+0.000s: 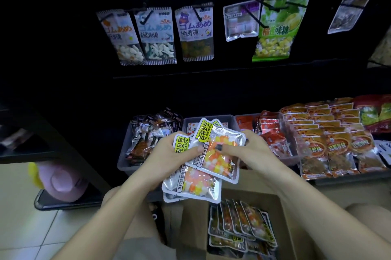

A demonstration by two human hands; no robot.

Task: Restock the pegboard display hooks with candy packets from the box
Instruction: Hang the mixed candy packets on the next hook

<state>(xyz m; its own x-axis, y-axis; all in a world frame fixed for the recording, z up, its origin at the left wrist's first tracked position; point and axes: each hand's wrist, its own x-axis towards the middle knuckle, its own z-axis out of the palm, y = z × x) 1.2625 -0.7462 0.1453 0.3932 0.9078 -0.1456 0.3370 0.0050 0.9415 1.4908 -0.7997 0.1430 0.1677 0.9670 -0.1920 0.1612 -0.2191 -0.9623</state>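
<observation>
Left hand [169, 149] grips a fanned stack of candy packets [211, 154] from the left side, thumb curled over the front of a silver pouch with a yellow label, fingers hidden behind. These pouches show pink, orange, yellow and white sweets through clear windows, and they sit in mid-air above the open cardboard box [283, 228], which stands low between the person's knees and has more packets [241, 228] of the same kind standing on edge inside. Right hand [251, 149] pinches the top packet of the stack at its right edge, thumb with a dark nail pressing on the clear window, the other fingers curled behind. Behind the hands a row of grey bins [124, 160] holds loose wrapped snacks, with orange and red pouches [330, 137] stacked further right. Higher up, the dark pegboard [211, 82] carries black hooks [251, 14] with hanging bags: three striped gummy packets [156, 35] on the left, a small clear pouch [241, 20] and a green bag [277, 29] towards the right.
</observation>
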